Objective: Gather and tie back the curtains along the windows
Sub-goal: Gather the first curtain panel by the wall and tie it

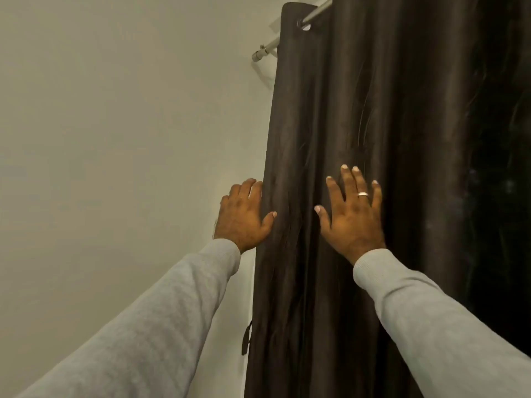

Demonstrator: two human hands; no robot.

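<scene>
Two grey sleeves (138,326) enter from the lower corners and lead to the hands: the left hand (244,216) is curled around the curtain's left hanging edge, fingers wrapped behind the fabric and thumb on the front, while the right hand (352,216), wearing a ring (363,194), lies open and flat with fingers spread against the front folds. The dark curtain (373,110) hangs in bunched vertical pleats from a metal rod (270,47) at top centre, filling the right half of the view. Bare wall (115,139) lies left of the edge, where a dark strap (246,338) hangs.
</scene>
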